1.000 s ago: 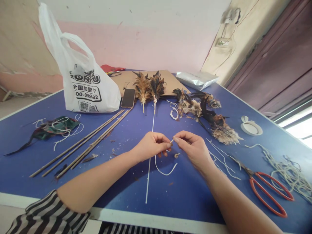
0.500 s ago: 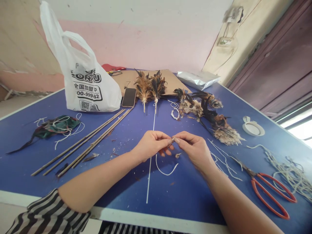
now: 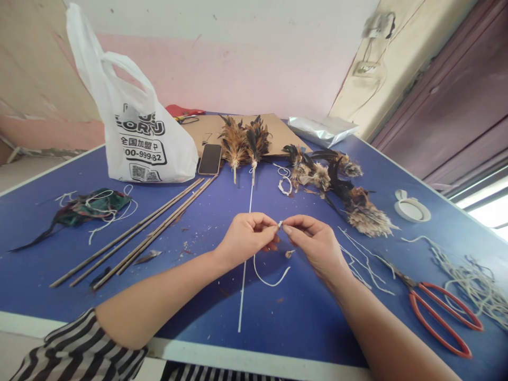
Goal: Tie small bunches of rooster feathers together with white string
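Note:
Both hands meet over the middle of the blue table (image 3: 190, 312). My left hand (image 3: 252, 238) pinches a white string (image 3: 272, 284), which hangs from it in a curve. Its small pale end (image 3: 280, 224) shows between the fingertips of both hands. My right hand (image 3: 313, 241) has thumb and forefinger pinched at that end. A small light-brown bit (image 3: 289, 254) is just below the fingers. Beyond the hands, two brown and black feather bundles (image 3: 234, 142) stand out against a cardboard sheet (image 3: 280, 132).
Thin sticks (image 3: 130, 233) and a dark green feather bundle (image 3: 99, 203) lie left, near a white bag (image 3: 151, 137) and a phone (image 3: 210, 159). To the right are loose feather bundles (image 3: 365, 211), a tape roll (image 3: 413, 209), red-handled scissors (image 3: 444, 312) and tangled string (image 3: 468, 280).
The fingertips have parted slightly, and the pale string end now shows between them. My left hand has shifted slightly left.

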Demonstrator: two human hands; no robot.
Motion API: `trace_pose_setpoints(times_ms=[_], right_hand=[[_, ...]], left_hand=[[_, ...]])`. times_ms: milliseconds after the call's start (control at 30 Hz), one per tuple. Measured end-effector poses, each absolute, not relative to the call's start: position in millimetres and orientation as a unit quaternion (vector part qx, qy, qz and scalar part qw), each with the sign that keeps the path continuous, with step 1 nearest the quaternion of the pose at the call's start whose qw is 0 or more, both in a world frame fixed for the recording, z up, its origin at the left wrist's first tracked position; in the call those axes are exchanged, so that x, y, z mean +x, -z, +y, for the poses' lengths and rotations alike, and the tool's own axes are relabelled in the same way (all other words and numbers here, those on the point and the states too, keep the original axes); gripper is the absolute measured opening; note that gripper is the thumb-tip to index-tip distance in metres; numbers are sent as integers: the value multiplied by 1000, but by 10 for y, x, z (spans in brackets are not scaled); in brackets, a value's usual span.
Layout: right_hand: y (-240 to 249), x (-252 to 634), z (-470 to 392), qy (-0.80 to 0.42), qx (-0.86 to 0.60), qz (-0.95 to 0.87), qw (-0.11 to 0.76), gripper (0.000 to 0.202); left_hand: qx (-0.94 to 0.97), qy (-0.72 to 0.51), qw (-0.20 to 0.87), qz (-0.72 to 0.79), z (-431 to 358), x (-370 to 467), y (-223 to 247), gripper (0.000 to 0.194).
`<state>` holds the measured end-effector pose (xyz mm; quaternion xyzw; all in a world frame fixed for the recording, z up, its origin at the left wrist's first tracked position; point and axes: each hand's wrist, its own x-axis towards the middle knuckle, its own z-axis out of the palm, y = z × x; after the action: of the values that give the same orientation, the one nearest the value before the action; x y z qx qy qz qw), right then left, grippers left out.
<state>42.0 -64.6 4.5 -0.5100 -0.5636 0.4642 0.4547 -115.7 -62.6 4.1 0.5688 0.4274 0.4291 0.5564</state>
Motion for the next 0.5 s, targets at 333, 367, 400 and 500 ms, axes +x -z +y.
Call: trace_pose_setpoints(times_ms=[333,367,400,500], right_hand=[[-14,413,-639,-468,-512,-560,453,22],[-11,415,-633,-468,-511,-559,456,22],[-9,417,-629,-468,-509,-558,459,22],[-6,420,-626,-475,-502,-555,463,23]], left_hand=[[601,-448,501,432,-654,-1143,22,17],[594,-447,512,431,-649,-1145,10,18],[587,-446,522,430,-645,-1147,-2,18],[578,-445,533,428,-643,-1146,-18,19]])
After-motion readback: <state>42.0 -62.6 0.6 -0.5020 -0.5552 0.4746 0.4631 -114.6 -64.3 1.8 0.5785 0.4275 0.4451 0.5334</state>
